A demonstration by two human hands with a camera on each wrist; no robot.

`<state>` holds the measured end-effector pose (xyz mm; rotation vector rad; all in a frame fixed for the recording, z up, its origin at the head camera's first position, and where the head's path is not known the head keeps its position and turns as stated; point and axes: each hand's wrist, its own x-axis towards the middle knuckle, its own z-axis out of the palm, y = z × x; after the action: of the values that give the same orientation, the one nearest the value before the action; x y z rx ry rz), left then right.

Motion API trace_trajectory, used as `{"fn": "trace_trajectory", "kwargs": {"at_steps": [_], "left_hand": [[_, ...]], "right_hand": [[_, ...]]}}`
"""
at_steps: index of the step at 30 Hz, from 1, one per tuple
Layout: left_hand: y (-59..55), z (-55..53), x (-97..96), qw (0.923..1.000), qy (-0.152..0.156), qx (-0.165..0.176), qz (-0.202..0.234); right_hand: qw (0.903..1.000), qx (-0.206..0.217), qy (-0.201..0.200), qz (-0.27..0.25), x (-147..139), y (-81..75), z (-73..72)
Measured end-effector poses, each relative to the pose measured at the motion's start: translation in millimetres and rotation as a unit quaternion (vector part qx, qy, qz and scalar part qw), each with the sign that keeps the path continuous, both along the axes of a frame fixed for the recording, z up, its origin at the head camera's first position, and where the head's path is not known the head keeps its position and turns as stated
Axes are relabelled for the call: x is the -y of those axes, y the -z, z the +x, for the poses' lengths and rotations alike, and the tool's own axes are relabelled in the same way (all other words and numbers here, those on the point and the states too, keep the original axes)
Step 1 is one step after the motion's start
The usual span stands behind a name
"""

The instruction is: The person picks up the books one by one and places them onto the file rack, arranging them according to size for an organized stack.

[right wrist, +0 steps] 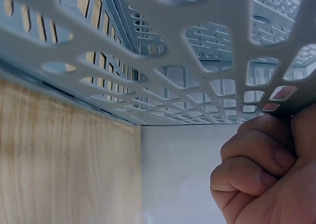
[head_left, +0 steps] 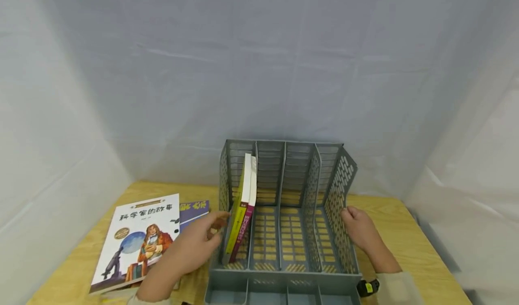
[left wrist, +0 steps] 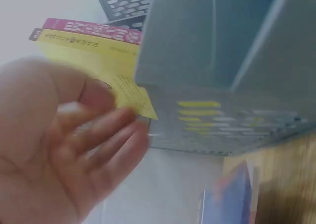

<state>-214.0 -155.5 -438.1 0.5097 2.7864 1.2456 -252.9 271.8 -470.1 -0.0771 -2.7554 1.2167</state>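
Pale sheeting [head_left: 284, 70] hangs behind and on both sides of a light wood-grain table [head_left: 413, 255]. On the table stands a grey rack [head_left: 265, 276] with slotted panels, upright dividers and a row of shallow trays [head_left: 265, 297] along its front. A white book [head_left: 134, 226] with an illustrated cover lies flat at the left, partly over a blue book [head_left: 193, 211]. The rack's slotted left wall [head_left: 223, 174] rises right by the left hand [head_left: 198, 244], and a black band [head_left: 368, 288] with a yellow-green face circles the right wrist.

The white cover's title seems to read 科学家的故事; yellow characters on the blue cover are partly covered. White characters run down the spine of a magenta book [head_left: 244, 230] and small dark ones down that of a yellow book [head_left: 236, 233], neither clear enough to read.

Those two books stand side by side in the rack's leftmost compartment, leaning to the right. The left hand is just beside the yellow one, thumb and loosely bent fingers apart, holding nothing; whether a fingertip touches it, I cannot tell. The right hand [head_left: 360, 228] grips the edge of the rack's right wall, fingers curled.
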Motion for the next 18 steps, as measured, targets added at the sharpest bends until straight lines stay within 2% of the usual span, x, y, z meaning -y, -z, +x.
{"fn": "trace_trajectory", "kwargs": {"at_steps": [1,3,5,7,11,13,18], "left_hand": [[0.1,-0.6,0.8,0.9996,-0.026,-0.01,0.001],[1.6,-2.0,1.3,0.9975,-0.069,-0.008,-0.007],[5.1,-2.9,1.2,0.9952,-0.092,0.002,-0.033],[8.4,-2.6,0.9,0.9931,-0.093,0.013,-0.071],[13.1,-2.7,0.6,0.9859,-0.077,-0.017,-0.148],[13.6,-2.8,0.7,0.984,-0.071,-0.027,-0.161],[12.3,-0.6,0.4,0.9844,-0.055,-0.038,-0.163]], "right_hand": [[1.0,-0.001,0.0,0.0,-0.2,-0.1,-0.1],[1.0,-0.004,-0.001,0.003,-0.7,-0.1,-0.4],[1.0,-0.004,-0.003,0.001,-1.1,-0.3,-0.2],[1.0,-0.004,-0.004,0.002,-1.2,-0.3,-0.2],[1.0,-0.002,-0.003,0.001,-1.1,0.0,0.0],[1.0,-0.002,-0.003,0.001,-0.9,0.1,0.2],[1.0,-0.006,-0.004,0.006,0.2,0.3,0.7]]}}
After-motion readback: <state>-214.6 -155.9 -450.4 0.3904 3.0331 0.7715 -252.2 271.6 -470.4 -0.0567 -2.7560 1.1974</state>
